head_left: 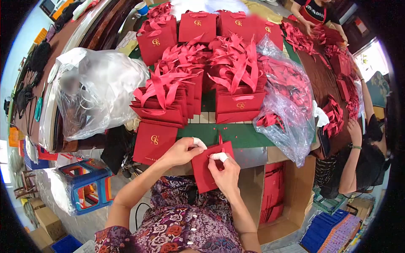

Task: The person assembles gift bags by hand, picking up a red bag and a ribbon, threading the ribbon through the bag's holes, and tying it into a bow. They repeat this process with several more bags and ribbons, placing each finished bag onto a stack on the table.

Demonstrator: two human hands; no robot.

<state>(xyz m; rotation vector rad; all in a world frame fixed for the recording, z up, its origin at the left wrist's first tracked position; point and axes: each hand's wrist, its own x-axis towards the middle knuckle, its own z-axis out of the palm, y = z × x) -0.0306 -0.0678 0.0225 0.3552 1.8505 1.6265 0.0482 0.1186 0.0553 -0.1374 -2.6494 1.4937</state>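
Note:
A small red paper gift bag point(203, 176) is held tilted in front of me at the table's near edge. My left hand point(185, 151), with white wrapping on a finger, pinches the bag's upper left edge. Closed at the upper right part of the same bag is my right hand point(226, 173), also with a white-wrapped finger. A short red ribbon point(220, 138) sticks up from the bag's top; its lower end is hidden by my fingers. Left of my hands lies another red bag point(154, 142) with a gold logo, partly over the table edge.
Rows of red bags with ribbon handles point(238, 103) cover the green tabletop point(211, 131). Clear plastic point(283, 133) holds red ribbons on the right; a large plastic bag point(101, 88) is at left. Below sits an open carton point(291, 211). Co-workers' arms point(353, 152) are at right.

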